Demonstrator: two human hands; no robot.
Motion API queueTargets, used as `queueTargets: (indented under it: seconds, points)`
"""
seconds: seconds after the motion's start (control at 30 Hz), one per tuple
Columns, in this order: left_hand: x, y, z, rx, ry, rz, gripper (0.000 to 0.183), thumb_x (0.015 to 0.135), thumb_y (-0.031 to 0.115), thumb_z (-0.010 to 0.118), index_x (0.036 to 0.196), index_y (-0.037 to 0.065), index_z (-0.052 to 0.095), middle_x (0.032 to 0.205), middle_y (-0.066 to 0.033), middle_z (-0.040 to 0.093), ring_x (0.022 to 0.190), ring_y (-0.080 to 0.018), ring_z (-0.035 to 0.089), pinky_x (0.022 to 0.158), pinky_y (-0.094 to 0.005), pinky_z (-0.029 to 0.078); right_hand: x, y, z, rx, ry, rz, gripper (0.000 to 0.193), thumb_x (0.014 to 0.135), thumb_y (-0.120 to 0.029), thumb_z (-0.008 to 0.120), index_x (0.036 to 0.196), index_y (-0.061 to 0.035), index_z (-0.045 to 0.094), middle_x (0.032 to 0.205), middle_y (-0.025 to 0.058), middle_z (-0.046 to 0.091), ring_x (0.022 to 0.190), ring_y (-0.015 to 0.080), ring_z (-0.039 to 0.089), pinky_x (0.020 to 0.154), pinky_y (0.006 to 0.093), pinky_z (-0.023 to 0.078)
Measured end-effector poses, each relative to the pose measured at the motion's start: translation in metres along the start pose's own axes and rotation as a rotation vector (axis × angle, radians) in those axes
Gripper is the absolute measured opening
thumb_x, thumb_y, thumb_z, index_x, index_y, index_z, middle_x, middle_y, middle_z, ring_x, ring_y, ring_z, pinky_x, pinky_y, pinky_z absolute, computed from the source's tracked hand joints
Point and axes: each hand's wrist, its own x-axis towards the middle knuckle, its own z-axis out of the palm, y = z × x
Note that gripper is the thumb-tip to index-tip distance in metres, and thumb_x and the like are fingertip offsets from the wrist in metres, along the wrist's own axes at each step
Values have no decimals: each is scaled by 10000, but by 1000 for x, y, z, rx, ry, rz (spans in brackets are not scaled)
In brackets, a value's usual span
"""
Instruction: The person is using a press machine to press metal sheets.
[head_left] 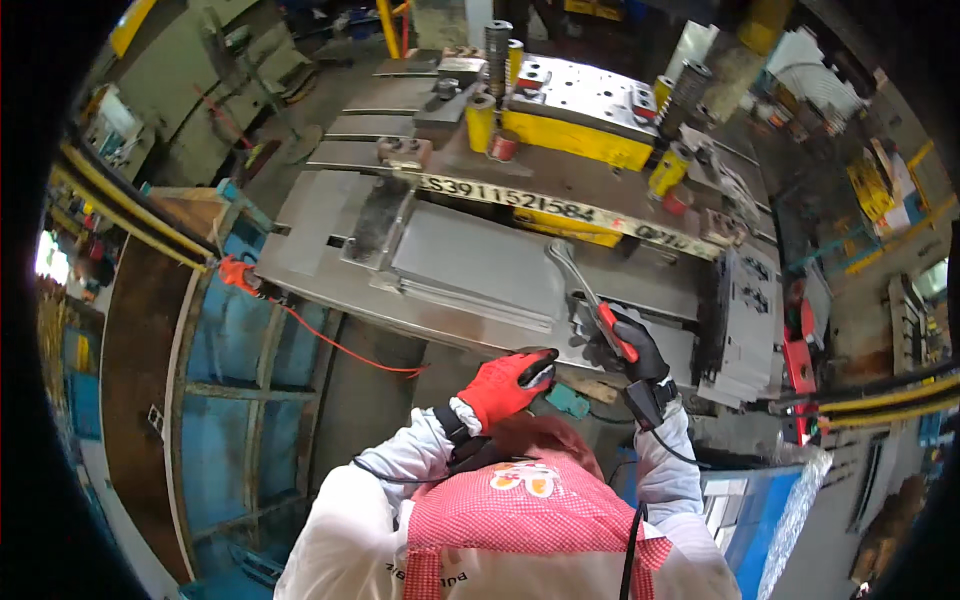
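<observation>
die block: yellow w/ grey top plate (575, 105), back of press bed
cable: red (330, 345), left side
frame: blue steel (235, 340), lower left
sheets: grey stack (470, 265), mid tabletop

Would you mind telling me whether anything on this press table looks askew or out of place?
Nothing looks damaged or spilled. The stack of grey metal sheets is fanned, its edges not flush, and the thin orange cable droops loose off the table's front edge.
</observation>
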Motion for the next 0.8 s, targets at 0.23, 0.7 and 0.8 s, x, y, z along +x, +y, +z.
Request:
queueTargets:
  seconds: [0.23, 0.7, 0.8]
  points:
    - [4, -22, -22, -1522, 210, -76, 463, 899, 250, 456, 1305, 67, 331, 1124, -103, 543, 1048, -237, 522, 940, -367, 383, -30, -15, 31, -317, 106, -80, 614, 760, -256, 526, 1288, 1, 348, 872, 129, 593, 577, 96, 521, 519, 216, 435]
    - [-19, -35, -46, -771, 413, 4, 347, 812, 82, 580, 1142, 18, 493, 1067, -92, 572, 942, -207, 564, 800, -365, 463, -139, 8, 11, -241, -65, 209, 709, 686, -223, 588, 1309, -16, 320, 1035, 123, 542, 692, 92, 494, 599, 224, 407]
    - [30, 6, -79, -599, 396, 43, 192, 792, 85, 570, 963, 7, 612, 877, -120, 629, 795, -205, 600, 745, -290, 451, -139, 15, 7, -79, 13, 138, 737, 674, -223, 580, 1323, -19, 296, 962, 109, 566, 659, 91, 496, 573, 223, 405]
